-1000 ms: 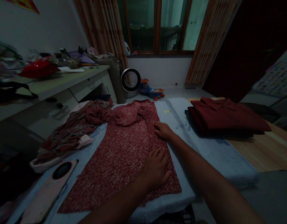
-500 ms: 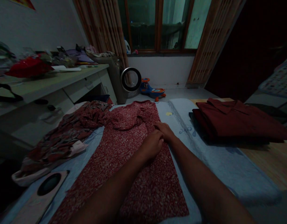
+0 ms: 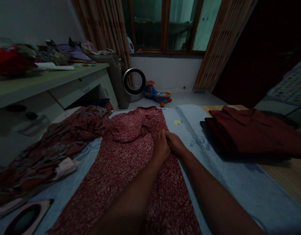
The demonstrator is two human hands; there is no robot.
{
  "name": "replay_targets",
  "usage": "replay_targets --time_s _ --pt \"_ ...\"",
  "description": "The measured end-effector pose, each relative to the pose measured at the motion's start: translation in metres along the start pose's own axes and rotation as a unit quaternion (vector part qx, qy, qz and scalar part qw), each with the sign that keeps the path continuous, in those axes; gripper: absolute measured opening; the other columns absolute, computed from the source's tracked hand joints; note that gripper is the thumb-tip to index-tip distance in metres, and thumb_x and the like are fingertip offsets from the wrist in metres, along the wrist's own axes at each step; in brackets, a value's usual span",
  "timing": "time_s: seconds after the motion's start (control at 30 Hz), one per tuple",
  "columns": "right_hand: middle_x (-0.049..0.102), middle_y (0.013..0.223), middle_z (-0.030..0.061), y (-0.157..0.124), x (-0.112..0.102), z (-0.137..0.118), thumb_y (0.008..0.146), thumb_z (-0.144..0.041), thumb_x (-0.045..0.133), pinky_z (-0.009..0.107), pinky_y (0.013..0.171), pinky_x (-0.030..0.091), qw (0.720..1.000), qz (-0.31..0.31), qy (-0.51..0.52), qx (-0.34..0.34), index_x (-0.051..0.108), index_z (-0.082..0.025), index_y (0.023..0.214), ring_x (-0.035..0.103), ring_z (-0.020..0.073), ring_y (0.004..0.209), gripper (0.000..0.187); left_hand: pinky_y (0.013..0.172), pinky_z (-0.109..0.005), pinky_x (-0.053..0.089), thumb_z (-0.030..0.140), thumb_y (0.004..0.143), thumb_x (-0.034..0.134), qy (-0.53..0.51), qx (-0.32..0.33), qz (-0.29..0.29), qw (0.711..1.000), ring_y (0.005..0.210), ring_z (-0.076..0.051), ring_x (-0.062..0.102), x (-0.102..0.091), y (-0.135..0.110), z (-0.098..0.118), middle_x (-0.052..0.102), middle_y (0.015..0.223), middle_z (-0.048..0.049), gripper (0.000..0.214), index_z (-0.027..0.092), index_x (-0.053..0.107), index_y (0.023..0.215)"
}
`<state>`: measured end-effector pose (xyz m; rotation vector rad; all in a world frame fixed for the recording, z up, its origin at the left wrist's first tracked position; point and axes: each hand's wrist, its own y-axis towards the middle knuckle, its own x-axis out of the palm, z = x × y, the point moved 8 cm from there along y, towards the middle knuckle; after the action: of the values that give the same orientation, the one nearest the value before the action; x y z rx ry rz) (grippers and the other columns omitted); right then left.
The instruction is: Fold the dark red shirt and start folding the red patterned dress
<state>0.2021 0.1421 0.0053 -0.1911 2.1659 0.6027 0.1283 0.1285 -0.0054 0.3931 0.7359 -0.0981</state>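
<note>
A red speckled garment [image 3: 130, 166] lies spread lengthwise on a pale blue padded cover [image 3: 226, 173]. My left hand [image 3: 160, 148] rests flat on the garment near its right edge, fingers stretched forward. My right hand [image 3: 175, 143] lies right beside it, touching it, fingers flat on the same edge of the cloth. Neither hand holds anything. The garment's far end is bunched into folds near the top.
A crumpled dark patterned garment [image 3: 49, 147] lies at the left. A folded dark red shirt [image 3: 255, 132] sits at the right on a wooden surface. A pink board with an oval hole [image 3: 23, 218] is at the lower left. A desk [image 3: 42, 85], fan [image 3: 131, 81] and toy car [image 3: 156, 94] stand beyond.
My left hand has slid forward along the garment from near its lower part up to my right hand. The right hand has stayed about where it was.
</note>
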Motion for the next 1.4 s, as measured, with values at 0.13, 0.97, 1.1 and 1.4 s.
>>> replay_targets --time_s 0.13,0.97,1.1,1.4 --pt "0.067 0.124 0.0076 0.003 -0.002 -0.003 0.092 -0.022 0.049 0.032 0.096 0.043 1.000 -0.010 -0.010 -0.019 0.065 -0.021 0.116 0.060 0.0214 0.109 0.028 0.113 -0.051 0.033 0.008 0.083 0.042 0.029 -0.009 0.008 1.000 0.140 -0.031 0.037 0.002 -0.002 0.004 0.038 0.150 -0.0230 0.077 0.011 0.010 0.154" --pt "0.068 0.122 0.0062 0.108 0.013 0.076 0.094 -0.018 0.041 0.028 0.096 0.044 0.991 -0.037 -0.125 0.032 0.068 -0.021 0.114 0.061 0.0195 0.112 0.033 0.094 -0.042 0.046 0.007 0.080 0.048 0.146 0.042 -0.079 0.985 0.102 -0.027 0.054 -0.004 0.024 -0.003 0.062 0.104 -0.0105 0.023 0.018 0.061 0.096" --pt "0.067 0.122 0.0065 0.118 0.015 0.082 0.093 -0.017 0.041 0.028 0.096 0.042 0.986 -0.046 -0.156 0.040 0.066 -0.021 0.116 0.060 0.0196 0.111 0.034 0.092 -0.045 0.046 0.010 0.083 0.047 0.161 0.037 -0.073 0.984 0.103 -0.028 0.053 -0.004 0.022 -0.005 0.061 0.107 -0.0092 0.022 0.020 0.059 0.098" --pt "0.068 0.115 0.0094 0.141 0.009 0.103 0.090 -0.025 0.047 0.032 0.091 0.042 0.976 -0.042 -0.195 0.092 0.067 -0.021 0.110 0.059 0.0237 0.106 0.028 0.106 -0.048 0.035 0.016 0.081 0.053 0.166 0.002 -0.052 0.985 0.117 -0.028 0.049 -0.003 0.020 -0.005 0.059 0.119 -0.0109 0.030 0.018 0.056 0.111"
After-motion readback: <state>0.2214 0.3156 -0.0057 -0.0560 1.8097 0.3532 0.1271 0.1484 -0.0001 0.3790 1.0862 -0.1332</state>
